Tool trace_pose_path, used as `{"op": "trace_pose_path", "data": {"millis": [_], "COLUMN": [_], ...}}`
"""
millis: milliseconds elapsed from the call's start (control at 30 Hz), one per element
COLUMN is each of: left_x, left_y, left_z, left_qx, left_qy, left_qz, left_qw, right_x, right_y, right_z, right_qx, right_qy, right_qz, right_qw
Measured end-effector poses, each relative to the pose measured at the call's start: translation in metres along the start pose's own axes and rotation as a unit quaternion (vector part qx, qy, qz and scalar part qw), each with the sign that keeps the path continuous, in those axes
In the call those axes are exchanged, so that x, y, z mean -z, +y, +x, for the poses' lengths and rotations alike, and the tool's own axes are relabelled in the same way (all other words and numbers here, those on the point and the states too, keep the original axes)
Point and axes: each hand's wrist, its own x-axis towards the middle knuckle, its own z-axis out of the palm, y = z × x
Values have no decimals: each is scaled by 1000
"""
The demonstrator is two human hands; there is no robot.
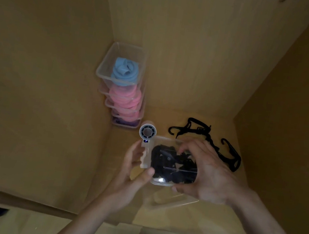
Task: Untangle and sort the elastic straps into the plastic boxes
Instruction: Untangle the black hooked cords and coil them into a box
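**Both hands grip a box of sorted straps**
Left hand (135,173) and right hand (209,176) clasp the clear plastic box (158,181) of black straps (171,161). Loose hooked straps (235,163) lie just beyond the right hand, which looks the nearer, and run back-left to front-right.

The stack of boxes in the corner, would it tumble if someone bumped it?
Probably fairly easily: the stack of boxes is tall, narrow and looks slightly staggered. The cabinet walls beside it might catch it, though. It is likely light, since it seems to hold only soft rolled straps, like the blue strap and pink straps.
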Motion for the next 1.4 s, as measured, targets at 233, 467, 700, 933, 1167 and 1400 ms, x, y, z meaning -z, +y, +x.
{"op": "trace_pose_path", "data": {"millis": [233,467,700,933,1167,1400], "left_x": [-10,-10,-10,-6,17,27], "left_y": [33,28,31,47,84,107], "left_z": [23,15,6,5,22,31], "left_qx": [48,88,79,57,59,6], "left_qy": [43,72,75,101,93,138], "left_qz": [-207,-321,-335,-328,-327,-317], "left_qw": [976,940,936,937,939,938], "right_x": [-4,-16,-33,-24,31,65], "right_y": [-10,-16,-27,-24,-23,-30], "right_z": [6,2,9,25,63,117], "right_qx": [18,-223,-236,-197,-138,-54], "right_qy": [74,114,178,166,102,52], "right_qz": [66,466,504,514,493,468], "right_qw": [995,849,811,818,853,881]}}
